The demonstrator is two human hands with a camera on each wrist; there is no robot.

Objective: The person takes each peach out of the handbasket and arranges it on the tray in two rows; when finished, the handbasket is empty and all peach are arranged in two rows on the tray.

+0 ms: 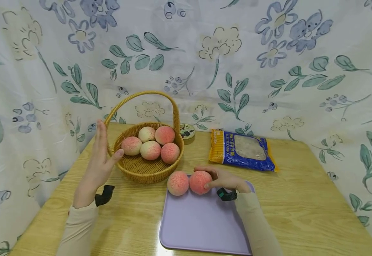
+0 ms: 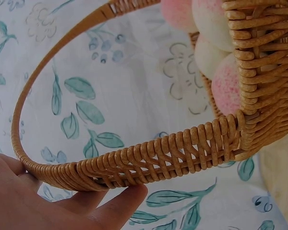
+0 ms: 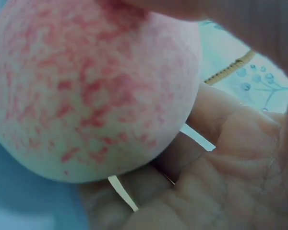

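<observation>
My right hand (image 1: 222, 178) holds a pink artificial peach (image 1: 200, 182) at the upper part of a lilac tray (image 1: 205, 224), thumb on the near side and fingers curled behind it. In the right wrist view this peach (image 3: 91, 91) shows red speckles over a pale underside. A second peach (image 1: 178, 183) sits just left of it on the tray's upper left corner. My left hand (image 1: 97, 163) is upright with fingers extended beside the wicker basket (image 1: 147, 177). In the left wrist view its fingertips lie right at the basket's handle (image 2: 149, 160). Several peaches (image 1: 150, 150) rest inside the basket.
A blue and yellow bag of pasta (image 1: 243, 150) lies behind the tray to the right. Next to the basket is a small round tin (image 1: 187, 133). A floral curtain (image 1: 186, 71) hangs along the back of the wooden table (image 1: 314, 199).
</observation>
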